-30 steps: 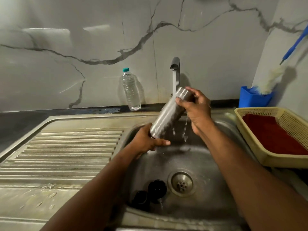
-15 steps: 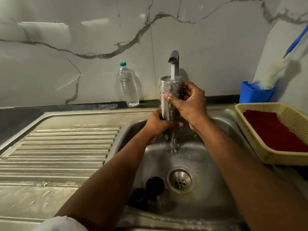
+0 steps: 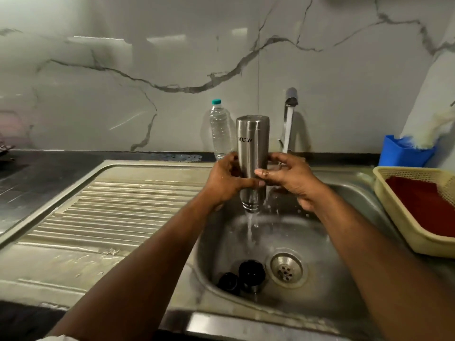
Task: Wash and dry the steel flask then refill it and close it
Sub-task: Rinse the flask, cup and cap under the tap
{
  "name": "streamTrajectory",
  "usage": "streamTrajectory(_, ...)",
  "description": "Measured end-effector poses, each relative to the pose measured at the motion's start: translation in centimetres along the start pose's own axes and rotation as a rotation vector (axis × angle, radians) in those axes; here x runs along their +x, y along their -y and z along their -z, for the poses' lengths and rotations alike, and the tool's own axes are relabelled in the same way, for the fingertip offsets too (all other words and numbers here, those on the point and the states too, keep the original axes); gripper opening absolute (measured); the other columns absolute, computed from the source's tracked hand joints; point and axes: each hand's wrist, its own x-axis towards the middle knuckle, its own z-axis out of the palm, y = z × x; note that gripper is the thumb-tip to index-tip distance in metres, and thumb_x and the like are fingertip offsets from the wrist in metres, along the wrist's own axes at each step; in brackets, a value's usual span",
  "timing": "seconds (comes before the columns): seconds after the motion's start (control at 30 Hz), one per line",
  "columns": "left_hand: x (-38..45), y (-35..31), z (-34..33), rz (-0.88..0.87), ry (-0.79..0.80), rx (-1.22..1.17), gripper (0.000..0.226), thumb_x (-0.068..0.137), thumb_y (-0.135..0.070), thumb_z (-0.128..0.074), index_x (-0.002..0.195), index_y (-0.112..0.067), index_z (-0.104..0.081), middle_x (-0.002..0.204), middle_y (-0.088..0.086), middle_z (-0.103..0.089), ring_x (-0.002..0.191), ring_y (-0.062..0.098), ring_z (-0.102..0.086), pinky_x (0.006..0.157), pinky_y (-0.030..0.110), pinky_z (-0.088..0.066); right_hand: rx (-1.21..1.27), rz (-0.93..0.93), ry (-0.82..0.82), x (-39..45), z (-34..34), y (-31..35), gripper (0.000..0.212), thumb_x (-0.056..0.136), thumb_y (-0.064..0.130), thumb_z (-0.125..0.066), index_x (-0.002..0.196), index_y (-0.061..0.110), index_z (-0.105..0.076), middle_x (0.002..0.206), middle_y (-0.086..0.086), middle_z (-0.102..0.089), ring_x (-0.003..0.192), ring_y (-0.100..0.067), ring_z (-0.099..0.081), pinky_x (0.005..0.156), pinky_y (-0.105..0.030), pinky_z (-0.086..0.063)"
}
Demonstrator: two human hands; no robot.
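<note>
The steel flask (image 3: 252, 153) is standing upside down above the sink (image 3: 344, 193), its long axis vertical, mouth downward, water pouring out. The left hand (image 3: 225, 179) is gripping its lower body from the left; the right hand (image 3: 290, 179) is pinching it from the right, nearer the tap (image 3: 290, 104).

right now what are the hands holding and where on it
Both hands hold the steel flask, upside down over the sink. The left hand and right hand grip its lower body just above the neck, one on each side.
</note>
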Motion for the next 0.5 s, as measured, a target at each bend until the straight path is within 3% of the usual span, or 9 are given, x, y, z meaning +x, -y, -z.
streamTrajectory(0.1, -0.6, -1.4, 2.8, -0.062, -0.030, 0.061, 0.077, 0.063, -0.019, -0.101, 0.132, -0.018, -0.067, 0.114, -0.002, -0.077, 0.103, 0.008, -0.074, 0.086, 0.027, -0.063, 0.006, 0.024, 0.015, 0.0, -1.6, 1.6, 0.052, 0.079, 0.023, -0.088, 0.126, 0.034, -0.068, 0.108, 0.000, -0.078, 0.101, -0.022, -0.075, 0.091, -0.054, -0.060)
streamTrajectory(0.17, -1.0, -2.2, 5.0, -0.085, -0.044, 0.079, 0.074, 0.064, -0.020, -0.100, 0.130, -0.018, -0.068, 0.114, -0.002, -0.076, 0.103, 0.007, -0.074, 0.082, 0.024, -0.062, -0.014, 0.079, 0.042, 0.2, -3.0, 3.2, 0.051, 0.081, 0.022, -0.087, 0.127, 0.033, -0.067, 0.106, 0.002, -0.078, 0.097, -0.016, -0.076, 0.088, -0.050, -0.062)
streamTrajectory(0.3, -1.7, -3.2, 9.2, -0.090, -0.113, 0.033, 0.070, 0.064, -0.014, -0.098, 0.127, -0.015, -0.069, 0.116, 0.001, -0.074, 0.103, 0.011, -0.075, 0.084, 0.036, -0.065, -0.035, 0.175, 0.084, 1.0, -6.5, 5.7, 0.053, 0.085, 0.019, -0.084, 0.133, 0.027, -0.063, 0.106, -0.001, -0.078, 0.097, -0.014, -0.076, 0.086, -0.042, -0.064)
streamTrajectory(0.5, -2.7, -2.5, 14.6, -0.024, -0.189, 0.029, 0.075, 0.062, -0.010, -0.098, 0.130, -0.018, -0.068, 0.121, 0.003, -0.072, 0.106, 0.018, -0.075, 0.089, 0.048, -0.064, -0.032, 0.227, 0.096, 3.1, -12.9, 6.0, 0.053, 0.090, 0.022, -0.080, 0.139, 0.024, -0.059, 0.110, -0.006, -0.076, 0.099, -0.017, -0.075, 0.084, -0.043, -0.065)
